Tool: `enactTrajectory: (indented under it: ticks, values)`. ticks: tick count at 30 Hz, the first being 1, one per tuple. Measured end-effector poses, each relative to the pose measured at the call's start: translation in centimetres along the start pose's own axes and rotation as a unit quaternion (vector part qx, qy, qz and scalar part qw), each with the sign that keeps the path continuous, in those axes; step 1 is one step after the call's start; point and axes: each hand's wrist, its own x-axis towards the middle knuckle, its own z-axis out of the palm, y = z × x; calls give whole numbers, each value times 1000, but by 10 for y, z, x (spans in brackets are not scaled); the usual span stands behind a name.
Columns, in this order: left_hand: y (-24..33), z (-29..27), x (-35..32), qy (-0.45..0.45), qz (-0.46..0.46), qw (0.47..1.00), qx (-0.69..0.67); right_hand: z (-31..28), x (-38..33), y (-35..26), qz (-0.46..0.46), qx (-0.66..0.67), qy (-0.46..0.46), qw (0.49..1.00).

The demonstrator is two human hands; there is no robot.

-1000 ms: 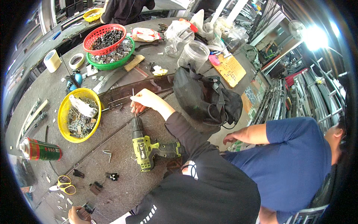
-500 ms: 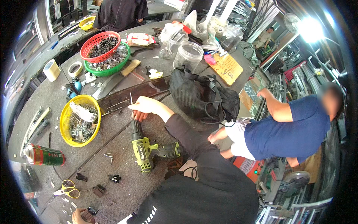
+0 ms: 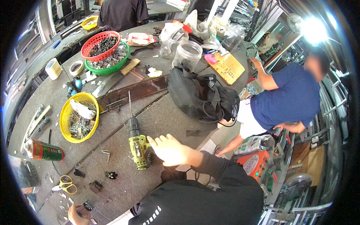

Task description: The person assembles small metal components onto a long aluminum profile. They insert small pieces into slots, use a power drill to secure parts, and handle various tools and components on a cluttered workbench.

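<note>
A green-and-black cordless drill (image 3: 138,150) lies on its side on the grey table, its long thin bit (image 3: 130,103) pointing away from me. My right hand (image 3: 171,150) lies over the drill's handle, which it hides, with the index finger near the trigger area. At the near left edge my left hand (image 3: 78,215) holds a small dark fitting (image 3: 87,206) between its fingers. Close to it on the table are a brown block-like part (image 3: 96,186), a small black part (image 3: 111,175) and yellow-handled scissors (image 3: 66,185). A few screws (image 3: 107,153) lie left of the drill.
A yellow basket (image 3: 62,119) of screws and a spray can (image 3: 44,150) stand left. Beyond are red (image 3: 85,49) and green (image 3: 125,68) baskets of parts, a clear jar (image 3: 185,56) and a black bag (image 3: 191,93). A person in blue (image 3: 285,93) stands at right.
My right hand has left the drill's bit and moved back toward me onto the handle. The person in blue has shifted, one arm reaching toward the table. My left hand still holds the fitting.
</note>
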Motion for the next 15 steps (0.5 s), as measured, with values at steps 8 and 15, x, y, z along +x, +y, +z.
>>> enactTrajectory:
  ticks: [8, 15]
  values:
    - [27, 12, 3, 132, 17, 986, -99, 44, 27, -26, 163, 41, 212, 963]
    - [39, -26, -4, 31, 52, 994, -93, 54, 9, -24, 98, 183, 360, 910]
